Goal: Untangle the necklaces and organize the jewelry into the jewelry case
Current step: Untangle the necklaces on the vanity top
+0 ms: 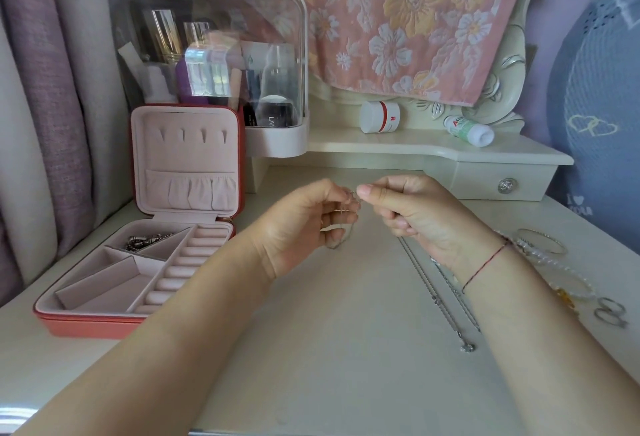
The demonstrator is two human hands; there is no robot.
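My left hand (304,227) and my right hand (412,214) meet above the middle of the dressing table, both pinching a thin silver necklace (346,224) whose loop hangs below my left fingers. Two more silver chains (433,297) trail from under my right hand toward me, ending in a small pendant (467,347). The open red jewelry case (145,262) with pink lining stands at the left; a dark metal piece (145,241) lies in its back compartment. Bangles (540,240), a bead bracelet (568,283) and rings (611,312) lie at the right.
A clear cosmetics organizer (214,65) stands behind the case. A white jar (379,117) and a toppled bottle (469,130) sit on the raised shelf (415,150), which has a small drawer (505,186). Curtains hang at the left, a blue cushion at the right.
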